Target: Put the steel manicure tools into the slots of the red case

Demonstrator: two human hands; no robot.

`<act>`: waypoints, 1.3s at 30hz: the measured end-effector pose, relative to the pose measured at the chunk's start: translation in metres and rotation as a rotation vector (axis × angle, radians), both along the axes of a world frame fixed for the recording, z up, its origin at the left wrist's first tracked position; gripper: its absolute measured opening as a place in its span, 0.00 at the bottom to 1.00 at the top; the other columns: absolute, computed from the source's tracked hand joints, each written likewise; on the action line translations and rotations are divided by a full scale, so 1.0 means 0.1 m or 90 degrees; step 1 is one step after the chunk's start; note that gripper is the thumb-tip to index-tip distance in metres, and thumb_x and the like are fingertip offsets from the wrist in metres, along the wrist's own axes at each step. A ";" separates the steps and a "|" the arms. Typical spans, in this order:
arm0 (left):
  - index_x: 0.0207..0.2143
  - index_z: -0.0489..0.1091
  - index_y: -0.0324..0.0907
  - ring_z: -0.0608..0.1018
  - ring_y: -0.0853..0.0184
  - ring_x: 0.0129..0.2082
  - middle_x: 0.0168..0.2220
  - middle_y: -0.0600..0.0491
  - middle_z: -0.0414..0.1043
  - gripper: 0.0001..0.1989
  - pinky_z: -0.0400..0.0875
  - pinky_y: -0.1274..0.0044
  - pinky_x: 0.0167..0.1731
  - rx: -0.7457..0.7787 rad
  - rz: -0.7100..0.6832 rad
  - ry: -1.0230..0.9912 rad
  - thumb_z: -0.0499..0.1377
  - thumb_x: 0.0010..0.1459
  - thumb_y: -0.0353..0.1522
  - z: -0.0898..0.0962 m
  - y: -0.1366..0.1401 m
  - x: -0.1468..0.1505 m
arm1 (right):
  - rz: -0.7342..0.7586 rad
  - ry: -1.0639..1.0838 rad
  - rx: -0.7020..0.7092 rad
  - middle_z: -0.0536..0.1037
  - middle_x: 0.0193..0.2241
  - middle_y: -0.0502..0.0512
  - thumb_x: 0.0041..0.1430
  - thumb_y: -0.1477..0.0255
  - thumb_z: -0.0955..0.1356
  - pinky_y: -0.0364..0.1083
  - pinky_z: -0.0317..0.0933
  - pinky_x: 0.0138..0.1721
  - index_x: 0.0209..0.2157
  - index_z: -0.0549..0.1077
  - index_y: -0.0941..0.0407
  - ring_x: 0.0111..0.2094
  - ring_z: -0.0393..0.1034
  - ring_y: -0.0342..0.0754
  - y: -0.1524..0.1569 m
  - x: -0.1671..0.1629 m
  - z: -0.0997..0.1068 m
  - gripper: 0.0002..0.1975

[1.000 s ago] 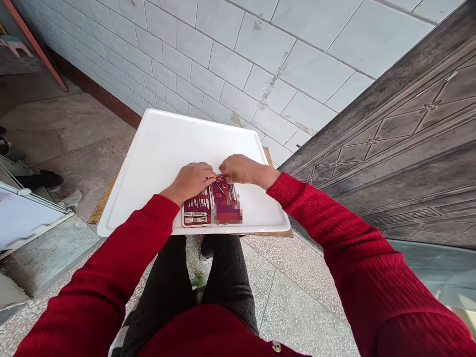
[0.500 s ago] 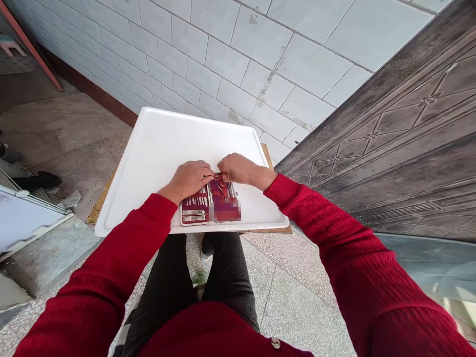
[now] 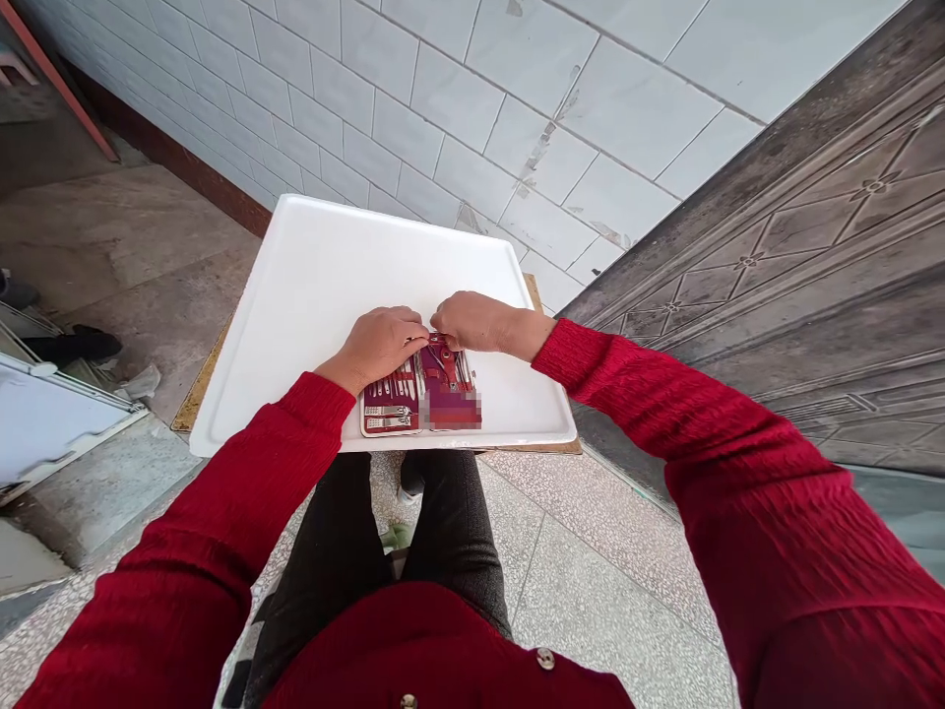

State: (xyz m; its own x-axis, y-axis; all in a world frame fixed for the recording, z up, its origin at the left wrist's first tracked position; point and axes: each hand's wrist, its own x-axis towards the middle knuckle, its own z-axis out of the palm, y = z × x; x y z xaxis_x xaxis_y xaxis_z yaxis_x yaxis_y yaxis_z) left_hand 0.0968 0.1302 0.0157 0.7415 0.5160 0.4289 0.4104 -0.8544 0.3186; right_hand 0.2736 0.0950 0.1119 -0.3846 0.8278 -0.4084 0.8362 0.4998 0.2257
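Observation:
An unfolded manicure set (image 3: 432, 414) with a dark red lining lies near the front edge of a white tray (image 3: 332, 266). Nail clippers (image 3: 388, 418) sit at the bottom of its left half, below a row of slim metal tools (image 3: 391, 386). Scissors or nippers (image 3: 445, 367) are strapped into the right half. My left hand (image 3: 380, 345) rests over the upper left of the case, its fingers closed on the top edge by the fold. Beside it, my right hand (image 3: 472, 322) is closed in a pinch at the top of the right half; what lies between its fingertips is hidden.
The tray stands on a brown board (image 3: 542, 295) in front of a white tiled wall (image 3: 458, 138). A dark patterned door panel (image 3: 775, 256) rises at the right. On the left are a white rack (image 3: 59, 423) and floor slabs.
The camera view has shifted slightly, so the tray and case sit a little higher. Both hands stay at the top edge of the case, with only slight finger movement.

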 end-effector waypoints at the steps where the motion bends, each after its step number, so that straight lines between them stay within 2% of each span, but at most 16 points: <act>1: 0.37 0.81 0.46 0.79 0.62 0.43 0.43 0.53 0.81 0.11 0.71 0.70 0.42 -0.001 0.000 0.001 0.58 0.69 0.33 0.00 0.00 0.00 | -0.004 0.004 -0.001 0.81 0.34 0.62 0.59 0.80 0.71 0.49 0.50 0.34 0.40 0.82 0.62 0.35 0.71 0.53 0.01 0.01 -0.01 0.08; 6: 0.38 0.81 0.46 0.79 0.62 0.43 0.42 0.53 0.81 0.11 0.70 0.70 0.41 -0.001 -0.003 0.011 0.58 0.69 0.33 -0.01 0.00 0.01 | -0.030 0.080 0.012 0.80 0.32 0.57 0.57 0.78 0.71 0.48 0.50 0.34 0.36 0.81 0.60 0.31 0.69 0.49 0.04 0.14 -0.07 0.06; 13: 0.39 0.81 0.47 0.79 0.63 0.43 0.43 0.53 0.81 0.12 0.70 0.70 0.42 -0.012 0.006 0.023 0.57 0.70 0.34 0.01 -0.01 0.01 | 0.005 0.161 0.011 0.78 0.29 0.53 0.54 0.79 0.70 0.46 0.49 0.34 0.30 0.78 0.58 0.29 0.64 0.46 0.05 0.28 -0.13 0.04; 21: 0.39 0.81 0.45 0.79 0.63 0.42 0.42 0.53 0.81 0.12 0.71 0.69 0.42 -0.012 0.007 0.026 0.57 0.69 0.33 0.04 -0.03 0.01 | 0.025 0.174 0.026 0.76 0.30 0.54 0.55 0.79 0.68 0.48 0.46 0.33 0.29 0.76 0.57 0.29 0.62 0.46 0.00 0.39 -0.18 0.05; 34: 0.40 0.80 0.47 0.80 0.63 0.45 0.45 0.54 0.81 0.11 0.71 0.71 0.43 -0.010 0.012 0.024 0.57 0.69 0.34 0.02 -0.01 0.02 | 0.033 0.195 0.043 0.77 0.31 0.55 0.57 0.80 0.67 0.47 0.47 0.34 0.31 0.76 0.59 0.30 0.63 0.47 -0.01 0.26 -0.22 0.06; 39: 0.39 0.79 0.45 0.79 0.62 0.46 0.44 0.53 0.81 0.11 0.71 0.70 0.43 -0.026 0.015 0.038 0.56 0.69 0.34 0.05 -0.02 0.02 | -0.002 0.248 0.053 0.78 0.34 0.55 0.58 0.80 0.67 0.46 0.49 0.34 0.33 0.78 0.57 0.33 0.65 0.47 -0.02 0.27 -0.28 0.07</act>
State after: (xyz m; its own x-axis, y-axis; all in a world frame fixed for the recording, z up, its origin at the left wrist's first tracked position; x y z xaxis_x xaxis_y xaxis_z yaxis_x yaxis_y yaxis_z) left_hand 0.0985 0.1285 0.0202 0.7520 0.5501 0.3632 0.4499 -0.8310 0.3272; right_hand 0.3007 0.0925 0.0835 -0.4948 0.8534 -0.1639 0.8687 0.4905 -0.0685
